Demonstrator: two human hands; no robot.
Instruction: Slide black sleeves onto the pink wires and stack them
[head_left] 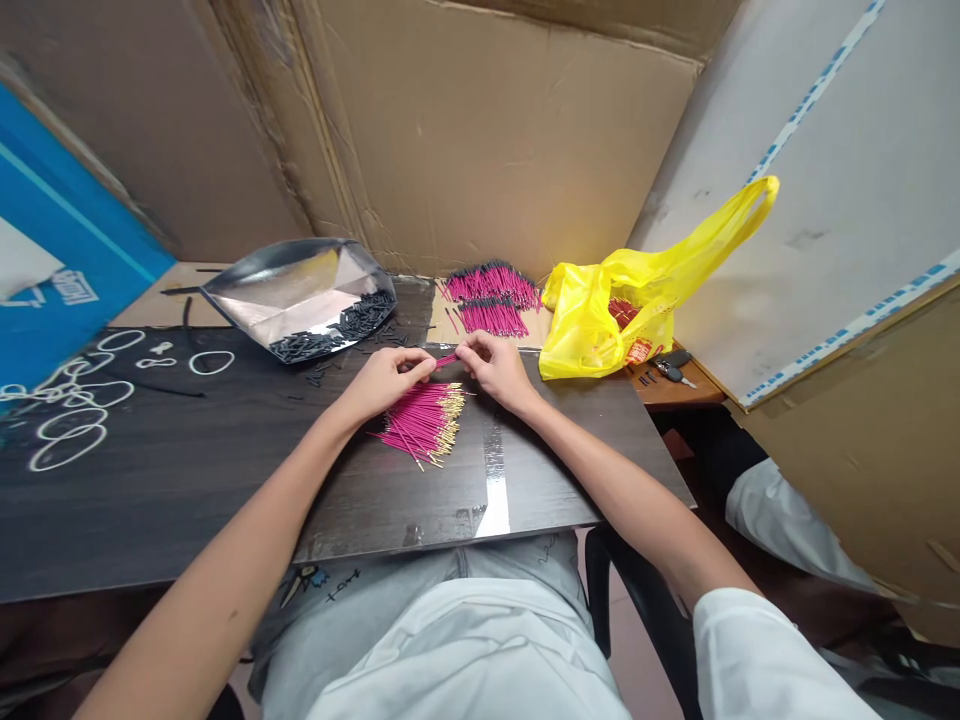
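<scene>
My left hand [388, 380] is closed in a pinch at one end of a short magenta wire [445, 361]. At the wire's other end, the fingers of my right hand [496, 370] are pinched too. Whether it is one wire or a few together is too small to tell. Just below both hands lies a pile of magenta wires [420, 420] with gold metal tips pointing right. Beyond my hands, more magenta wires with black ends [491, 318] lie in two rows on a piece of cardboard [444, 335].
Left of the wires, a silvery open bag [262, 300] holds many small black tubes [360, 318], some spilled on the dark table [225, 500]. White rings [67, 440] lie farther left. A yellow plastic bag [577, 320] with red wires and a key [671, 372] are at right. Cardboard walls surround the table.
</scene>
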